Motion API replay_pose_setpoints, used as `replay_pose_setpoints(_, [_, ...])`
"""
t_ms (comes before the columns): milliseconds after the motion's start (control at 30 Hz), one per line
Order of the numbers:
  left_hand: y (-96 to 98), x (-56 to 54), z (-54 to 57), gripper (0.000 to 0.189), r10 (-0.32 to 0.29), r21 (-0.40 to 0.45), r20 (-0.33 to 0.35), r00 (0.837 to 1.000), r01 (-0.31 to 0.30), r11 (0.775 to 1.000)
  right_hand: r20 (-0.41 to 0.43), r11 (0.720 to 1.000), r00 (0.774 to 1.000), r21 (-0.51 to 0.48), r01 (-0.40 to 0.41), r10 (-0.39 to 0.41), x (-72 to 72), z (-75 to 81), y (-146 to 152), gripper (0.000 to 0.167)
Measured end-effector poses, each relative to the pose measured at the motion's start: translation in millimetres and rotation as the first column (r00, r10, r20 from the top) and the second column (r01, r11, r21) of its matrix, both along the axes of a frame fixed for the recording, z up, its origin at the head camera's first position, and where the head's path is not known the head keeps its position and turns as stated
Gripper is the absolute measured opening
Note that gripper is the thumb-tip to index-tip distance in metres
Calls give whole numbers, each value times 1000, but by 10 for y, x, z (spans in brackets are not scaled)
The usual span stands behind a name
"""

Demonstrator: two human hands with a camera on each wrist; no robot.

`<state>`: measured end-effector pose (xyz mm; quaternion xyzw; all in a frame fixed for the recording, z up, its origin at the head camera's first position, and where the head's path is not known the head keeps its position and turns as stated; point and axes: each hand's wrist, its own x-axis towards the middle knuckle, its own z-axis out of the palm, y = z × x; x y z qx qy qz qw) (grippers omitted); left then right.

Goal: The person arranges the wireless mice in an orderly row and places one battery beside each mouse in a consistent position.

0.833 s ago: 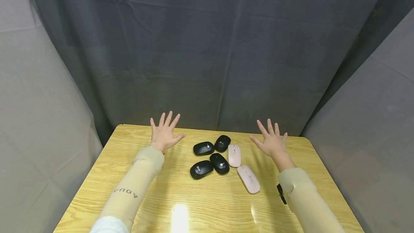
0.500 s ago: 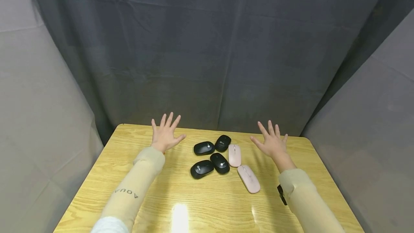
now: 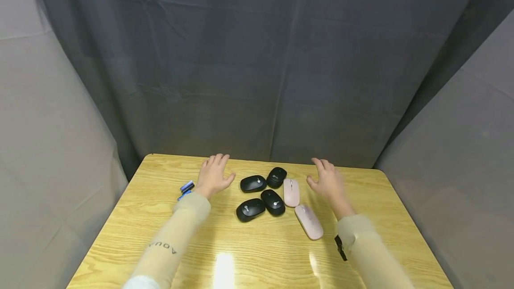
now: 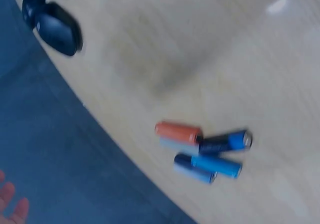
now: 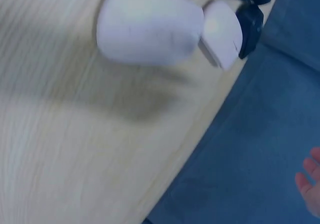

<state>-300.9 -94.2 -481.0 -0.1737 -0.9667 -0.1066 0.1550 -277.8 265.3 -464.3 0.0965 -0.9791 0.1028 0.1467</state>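
Several black computer mice (image 3: 253, 183) lie in a cluster on the wooden table, with two pale pink mice (image 3: 308, 222) at their right. My left hand (image 3: 213, 176) is held over the table left of the black mice, fingers loosely bent, holding nothing. Beside its wrist lie several small batteries (image 3: 187, 186); the left wrist view shows them as blue ones and an orange battery (image 4: 178, 132). My right hand (image 3: 327, 185), also holding nothing, hovers right of the pink mice with thumb and fingers apart. Only fingertips of each hand show in its wrist view.
The wooden table (image 3: 257, 253) ends at a dark grey curtain (image 3: 225, 79) along its far edge. Lighter grey cloth walls (image 3: 52, 159) stand at the left and right sides.
Both hands have moved inward toward the mice, and their spread fingers have bent. The batteries, hidden behind the left hand and sleeve before, now show. The mice stay in place.
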Motion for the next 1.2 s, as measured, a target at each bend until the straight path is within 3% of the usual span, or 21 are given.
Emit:
replay_pose_setpoints(100, [77, 51, -122, 58, -38, 31, -33, 999, 39, 999, -8, 998, 1000, -64, -23, 23, 28, -96, -103, 61])
replay_pose_setpoints(233, [187, 132, -276, 53, -88, 68, -28, 996, 90, 994, 45, 984, 999, -178, -19, 27, 62, -235, -241, 60])
replay_pose_setpoints(500, [351, 283, -572, 53, -184, 142, 97, 978, 170, 975, 138, 967, 988, -254, -31, 67, 119, -560, -479, 63])
replay_pose_setpoints(700, [446, 366, -750, 60, -204, 136, 198, 959, 179, 974, 153, 955, 983, -290, -56, 104, 167, -765, -611, 66])
replay_pose_setpoints(1000, [518, 409, -915, 68, -227, 125, 244, 943, 201, 972, 277, 955, 955, -296, -23, 109, 194, -930, -778, 70])
replay_pose_setpoints(1200, [535, 402, -986, 70, -225, 123, 294, 929, 196, 973, 303, 949, 946, -315, -18, 118, 227, -1022, -852, 70])
